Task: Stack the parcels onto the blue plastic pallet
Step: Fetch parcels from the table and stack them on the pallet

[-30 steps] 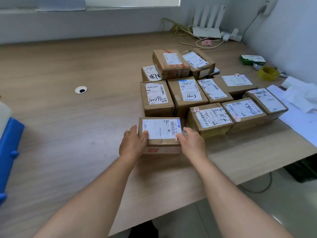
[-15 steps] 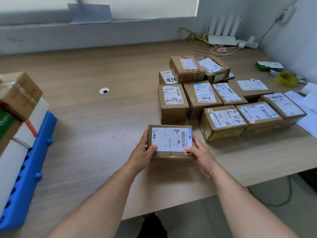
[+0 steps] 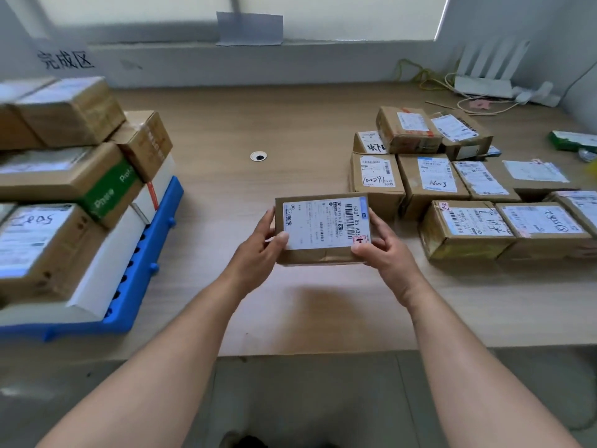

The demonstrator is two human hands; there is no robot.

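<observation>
A small brown cardboard parcel [image 3: 323, 229] with a white shipping label hangs above the table's middle, its shadow on the wood below. My left hand [image 3: 258, 250] grips its left end, thumb on the label, and my right hand [image 3: 384, 250] grips its right end. The blue plastic pallet [image 3: 142, 253] lies at the left edge of the table. On it stand several stacked parcels, among them a white flat box [image 3: 106, 270], a brown box with a green side [image 3: 103, 192] and a labelled carton [image 3: 38, 247]. Several more brown parcels [image 3: 465, 231] sit grouped at the right.
A round cable hole [image 3: 258, 156] lies in the wooden table [image 3: 258, 118] behind the held parcel. A white router [image 3: 484, 85] and loose cables sit at the back right by the wall. The table's front edge runs just below my forearms.
Both hands lifted the parcel off the table and carried it leftward. The view swung left, bringing the pallet and its stack into sight.
</observation>
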